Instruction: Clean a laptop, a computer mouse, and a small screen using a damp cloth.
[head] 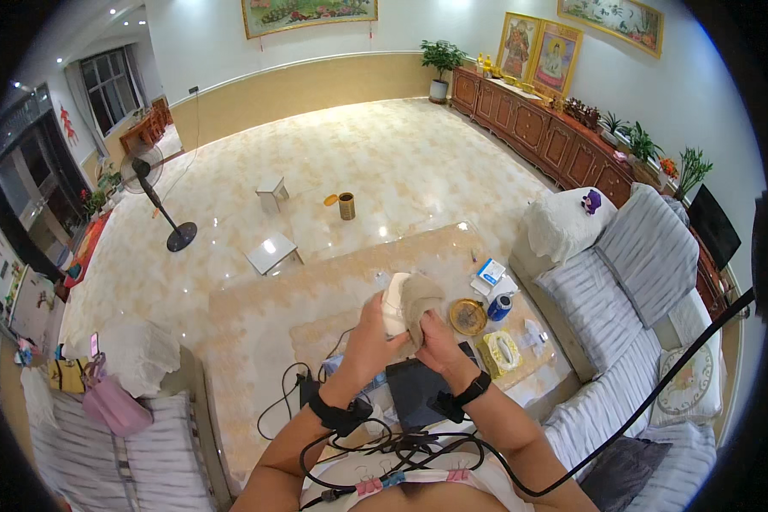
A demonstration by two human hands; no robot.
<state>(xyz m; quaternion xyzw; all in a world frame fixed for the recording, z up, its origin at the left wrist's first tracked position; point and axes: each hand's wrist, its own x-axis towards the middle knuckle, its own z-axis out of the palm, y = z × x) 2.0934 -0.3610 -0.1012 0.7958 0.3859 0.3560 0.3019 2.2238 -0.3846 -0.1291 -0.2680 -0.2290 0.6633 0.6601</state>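
Observation:
My left hand [372,338] grips a cream-coloured, smooth-looking object [393,306] by its left side. A beige-grey cloth [422,296] lies against that object's right side, with my right hand [436,340] closed on its lower part. Both hands are close together above the coffee table [256,333]. My fingers and the cloth hide part of the cream object, so its exact kind is unclear. Beneath my wrists lies a flat black device [413,392], perhaps a laptop, partly covered by my right forearm.
Right of my hands stand an amber ashtray [468,317], a blue can [500,308], a yellow tissue box [500,356] and a blue-and-white box [490,272]. Black cables [416,441] loop across my lap. Sofas flank the table; low stools [274,253] and a fan [181,237] stand beyond.

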